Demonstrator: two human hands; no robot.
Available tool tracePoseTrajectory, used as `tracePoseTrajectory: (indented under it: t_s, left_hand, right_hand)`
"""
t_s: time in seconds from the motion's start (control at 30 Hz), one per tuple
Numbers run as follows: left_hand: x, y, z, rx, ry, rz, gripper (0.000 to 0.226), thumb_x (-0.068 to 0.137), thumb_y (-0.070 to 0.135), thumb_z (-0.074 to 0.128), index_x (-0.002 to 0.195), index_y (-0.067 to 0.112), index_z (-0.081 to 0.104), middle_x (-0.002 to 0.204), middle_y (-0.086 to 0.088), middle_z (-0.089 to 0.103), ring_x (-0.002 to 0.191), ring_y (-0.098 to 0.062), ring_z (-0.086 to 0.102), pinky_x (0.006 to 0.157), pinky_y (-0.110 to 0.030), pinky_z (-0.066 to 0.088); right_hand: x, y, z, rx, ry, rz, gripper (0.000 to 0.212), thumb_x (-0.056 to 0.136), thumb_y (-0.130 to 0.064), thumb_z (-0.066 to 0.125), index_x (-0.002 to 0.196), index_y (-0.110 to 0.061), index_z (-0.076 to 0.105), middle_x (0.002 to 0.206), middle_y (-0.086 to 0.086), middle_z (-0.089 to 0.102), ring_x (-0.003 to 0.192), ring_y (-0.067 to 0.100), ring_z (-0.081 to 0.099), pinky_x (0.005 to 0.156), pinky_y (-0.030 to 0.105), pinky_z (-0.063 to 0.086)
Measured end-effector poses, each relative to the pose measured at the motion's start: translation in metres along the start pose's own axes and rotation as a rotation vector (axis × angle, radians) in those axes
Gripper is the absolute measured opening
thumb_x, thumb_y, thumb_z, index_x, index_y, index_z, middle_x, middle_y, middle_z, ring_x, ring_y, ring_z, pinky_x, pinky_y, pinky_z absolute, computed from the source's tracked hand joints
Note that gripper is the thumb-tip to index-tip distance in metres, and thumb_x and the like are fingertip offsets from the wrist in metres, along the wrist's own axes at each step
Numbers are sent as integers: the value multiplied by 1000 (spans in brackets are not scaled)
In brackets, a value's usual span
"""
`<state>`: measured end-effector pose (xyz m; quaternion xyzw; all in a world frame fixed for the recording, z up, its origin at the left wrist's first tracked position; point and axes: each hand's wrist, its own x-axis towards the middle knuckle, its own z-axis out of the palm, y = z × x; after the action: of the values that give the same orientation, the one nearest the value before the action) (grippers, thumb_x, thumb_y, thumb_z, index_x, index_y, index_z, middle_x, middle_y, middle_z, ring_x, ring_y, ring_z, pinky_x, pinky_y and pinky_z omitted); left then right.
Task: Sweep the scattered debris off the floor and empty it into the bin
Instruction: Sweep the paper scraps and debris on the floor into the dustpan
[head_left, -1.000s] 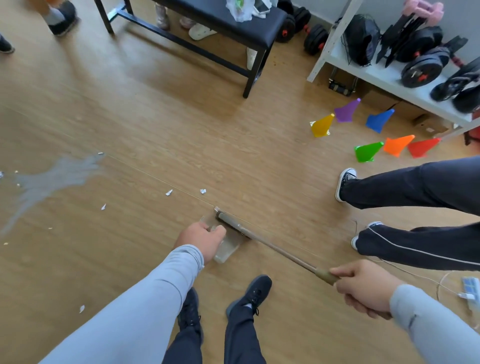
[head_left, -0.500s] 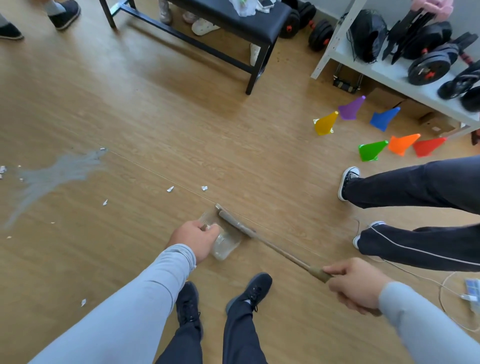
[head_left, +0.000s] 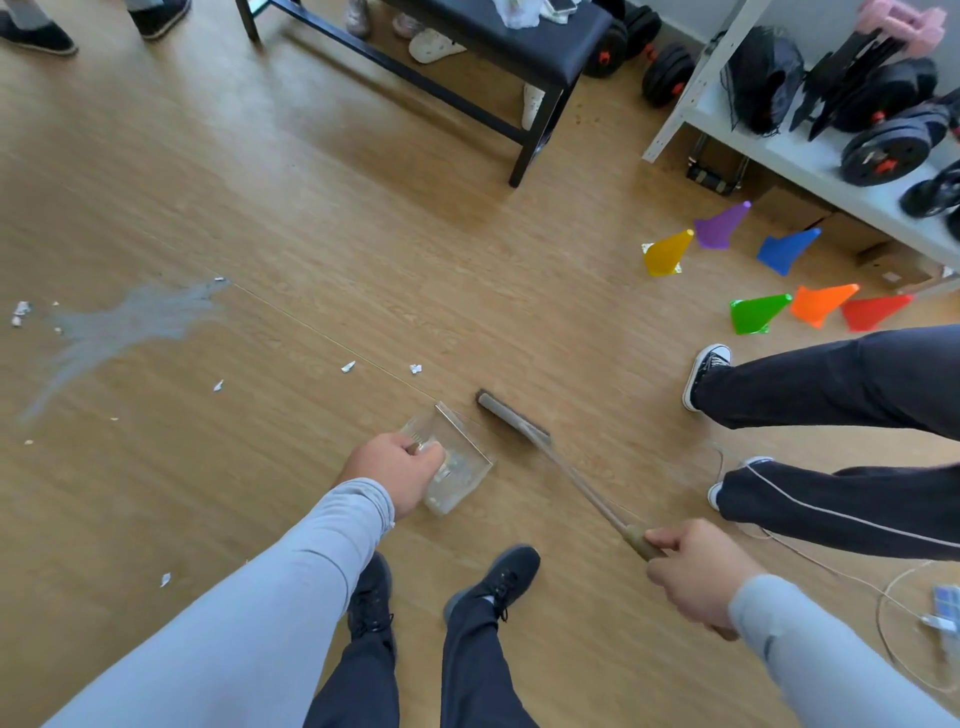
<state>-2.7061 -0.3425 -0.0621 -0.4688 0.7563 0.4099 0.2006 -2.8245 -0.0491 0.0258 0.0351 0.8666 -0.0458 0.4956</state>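
Head view, looking down at a wood-grain floor. Small white paper scraps scattered left of centre, well apart from one another, two lying on a thin seam line, others near a pale grey smear further left. Clear plastic dustpan, boxy and see-through, resting on the boards just ahead of two dark shoes, a few pale bits visible inside through the wall. Left hand curled round the dustpan's near edge, fingers wrapped over the rim, grey sleeve behind it. Long-handled brush with a narrow dark head lying just right of the dustpan's open side, apart from it by a sliver of floor; thin shaft blurred, running back to a tan grip. Right hand closed round that grip, thumb on top. Beyond, to the right: six coloured cones tipped on their sides, a second person's dark trouser legs, a white cable, a white shelf rack with black weights, a black bench at top. No bin in sight.
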Motion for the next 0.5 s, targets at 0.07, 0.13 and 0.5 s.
tracePoseTrajectory:
  t_s: [0.07,0.13,0.5]
  left_hand:
    - [0,0,1,1,5,0,33,80,42,55,65,14,52,60,-6,52,57,-26,46,51,-28,37]
    - [0,-1,1,-4,5,-8,32,79,46,54,73,14,57,66,-9,57,59,-25,49,53,-28,37]
    - [-41,-24,-26,-60,-35,-107,41,79,56,52,75,18,67,71,-7,69,66,-25,64,67,-32,53]
  right_hand:
    - [-1,1,2,-16,-68,-20,47,88,-22,58,132,-35,61,67,1,64,46,18,52,45,22,43]
    - [-7,11,-15,48,-121,-4,43,88,-19,59,128,-34,62,60,3,64,39,17,46,45,25,40]
    - [-46,35,-42,127,41,-36,39,92,-22,61,129,-33,60,67,2,65,41,15,48,39,18,36]
